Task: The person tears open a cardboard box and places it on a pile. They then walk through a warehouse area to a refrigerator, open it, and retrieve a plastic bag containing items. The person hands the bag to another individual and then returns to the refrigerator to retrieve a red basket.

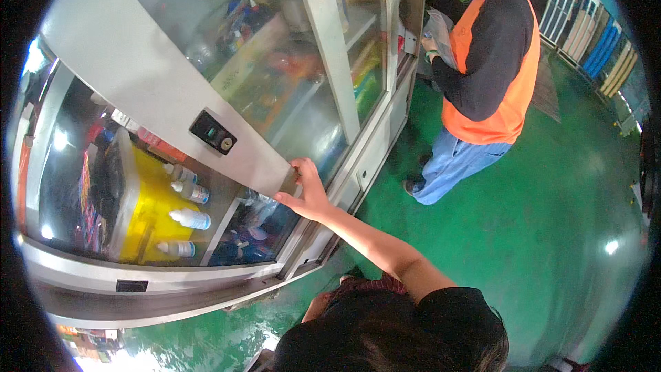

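My right hand (308,194) reaches across from the lower right to a white-framed glass cabinet door (251,158). Its fingers curl over the frame's edge, with the thumb lying along the near side. On the same frame, up and left of the hand, sits a black lock plate (213,132) with a keyhole. Behind the glass to the left stands a yellow bin (148,186), and several small white bottles (189,219) are lined up against it. My left hand is out of view, below my black-sleeved body.
At the upper right, a co-worker (492,62) in an orange and black top stands by the cabinet, holding a clear plastic bag (441,33). A cabinet rail (330,220) runs near my hand. Green floor (537,234) spreads to the right, with blue and yellow bars (600,48) beyond.
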`<state>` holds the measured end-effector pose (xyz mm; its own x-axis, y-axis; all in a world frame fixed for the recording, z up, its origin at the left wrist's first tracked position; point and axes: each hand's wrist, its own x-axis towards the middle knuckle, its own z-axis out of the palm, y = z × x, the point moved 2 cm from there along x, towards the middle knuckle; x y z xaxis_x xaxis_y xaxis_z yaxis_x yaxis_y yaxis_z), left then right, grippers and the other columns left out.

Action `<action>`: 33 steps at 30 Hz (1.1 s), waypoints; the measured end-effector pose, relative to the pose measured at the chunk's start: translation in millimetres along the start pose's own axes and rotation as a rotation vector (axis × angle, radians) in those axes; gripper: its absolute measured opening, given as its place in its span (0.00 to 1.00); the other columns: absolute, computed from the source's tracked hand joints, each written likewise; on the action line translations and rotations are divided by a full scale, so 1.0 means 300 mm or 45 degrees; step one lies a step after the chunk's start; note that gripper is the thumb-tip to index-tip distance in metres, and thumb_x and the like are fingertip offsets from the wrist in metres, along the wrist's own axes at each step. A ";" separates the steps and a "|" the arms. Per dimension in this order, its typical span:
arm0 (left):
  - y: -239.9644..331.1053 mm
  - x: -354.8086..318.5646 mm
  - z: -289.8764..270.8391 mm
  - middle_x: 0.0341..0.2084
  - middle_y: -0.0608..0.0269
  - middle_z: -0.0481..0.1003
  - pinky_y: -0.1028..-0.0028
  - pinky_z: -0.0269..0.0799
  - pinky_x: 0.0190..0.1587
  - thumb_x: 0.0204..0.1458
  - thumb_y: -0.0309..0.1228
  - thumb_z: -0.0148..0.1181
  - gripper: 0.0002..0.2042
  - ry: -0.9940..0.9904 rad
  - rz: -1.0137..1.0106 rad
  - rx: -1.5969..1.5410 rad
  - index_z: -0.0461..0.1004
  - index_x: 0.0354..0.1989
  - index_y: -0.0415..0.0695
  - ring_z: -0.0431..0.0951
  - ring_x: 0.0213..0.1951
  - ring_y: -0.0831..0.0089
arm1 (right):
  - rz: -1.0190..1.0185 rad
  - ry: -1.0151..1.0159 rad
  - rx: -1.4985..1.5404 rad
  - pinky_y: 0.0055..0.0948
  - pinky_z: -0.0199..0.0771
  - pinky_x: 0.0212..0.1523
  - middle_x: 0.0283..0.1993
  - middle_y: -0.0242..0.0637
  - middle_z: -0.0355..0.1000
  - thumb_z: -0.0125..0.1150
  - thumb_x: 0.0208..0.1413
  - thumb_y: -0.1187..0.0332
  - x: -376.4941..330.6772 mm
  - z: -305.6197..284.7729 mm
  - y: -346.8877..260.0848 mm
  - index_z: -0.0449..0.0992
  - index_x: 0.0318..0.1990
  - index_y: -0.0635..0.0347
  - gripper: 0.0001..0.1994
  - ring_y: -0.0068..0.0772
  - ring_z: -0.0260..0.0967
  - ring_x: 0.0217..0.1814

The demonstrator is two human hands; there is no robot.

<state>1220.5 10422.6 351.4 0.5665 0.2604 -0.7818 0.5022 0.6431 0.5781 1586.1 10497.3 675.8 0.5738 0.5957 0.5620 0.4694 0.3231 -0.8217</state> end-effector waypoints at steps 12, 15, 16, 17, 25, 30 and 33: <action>0.427 -0.137 0.165 0.27 0.56 0.73 0.73 0.66 0.36 0.45 0.31 0.52 0.11 0.630 0.649 0.777 0.71 0.36 0.40 0.73 0.32 0.67 | -0.079 -0.248 -0.238 0.39 0.58 0.46 0.45 0.53 0.55 0.67 0.33 0.55 0.052 -0.049 -0.085 0.55 0.45 0.70 0.37 0.53 0.54 0.48; 0.730 -0.243 0.291 0.29 0.53 0.73 0.71 0.66 0.37 0.45 0.28 0.52 0.10 0.734 0.995 0.805 0.71 0.36 0.39 0.73 0.34 0.63 | -0.078 -0.270 -0.215 0.41 0.59 0.45 0.43 0.53 0.56 0.66 0.32 0.55 0.036 -0.031 -0.106 0.56 0.44 0.69 0.35 0.54 0.54 0.47; 0.815 -0.264 0.338 0.32 0.52 0.72 0.70 0.65 0.39 0.44 0.25 0.52 0.10 0.831 1.199 0.741 0.69 0.36 0.37 0.72 0.34 0.62 | -0.104 -0.258 -0.230 0.41 0.60 0.45 0.44 0.53 0.56 0.66 0.32 0.55 0.027 -0.029 -0.104 0.56 0.44 0.69 0.35 0.54 0.54 0.47; 0.902 -0.325 0.391 0.34 0.56 0.69 0.69 0.61 0.44 0.43 0.23 0.51 0.13 0.921 1.323 0.846 0.66 0.39 0.35 0.68 0.38 0.68 | -0.129 -0.247 -0.245 0.40 0.60 0.45 0.44 0.53 0.56 0.66 0.32 0.55 0.021 -0.024 -0.100 0.56 0.44 0.69 0.35 0.54 0.55 0.47; 1.185 -0.498 0.525 0.53 0.53 0.52 0.64 0.49 0.53 0.46 0.27 0.51 0.26 1.321 1.909 0.652 0.49 0.54 0.37 0.53 0.54 0.63 | -0.171 -0.441 -0.159 0.39 0.61 0.45 0.45 0.54 0.56 0.66 0.33 0.58 -0.008 0.014 -0.151 0.56 0.44 0.70 0.34 0.55 0.55 0.48; 1.174 -0.523 0.479 0.56 0.51 0.48 0.63 0.47 0.55 0.48 0.30 0.49 0.29 1.196 1.870 0.483 0.44 0.56 0.38 0.51 0.57 0.61 | -0.176 -0.519 -0.067 0.39 0.59 0.49 0.46 0.56 0.57 0.65 0.33 0.62 -0.041 0.060 -0.176 0.56 0.45 0.73 0.33 0.56 0.54 0.50; 1.137 -0.557 0.458 0.54 0.50 0.51 0.63 0.47 0.55 0.45 0.25 0.49 0.28 1.346 1.888 0.505 0.47 0.55 0.36 0.52 0.56 0.60 | -0.204 -0.530 -0.099 0.39 0.56 0.51 0.47 0.57 0.56 0.64 0.33 0.65 -0.059 0.068 -0.163 0.55 0.48 0.74 0.34 0.56 0.53 0.51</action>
<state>1387.0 10499.6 711.2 0.1175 0.7637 0.6348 0.2330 -0.6426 0.7300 1539.4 10486.0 704.2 0.1785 0.7926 0.5831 0.5884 0.3890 -0.7089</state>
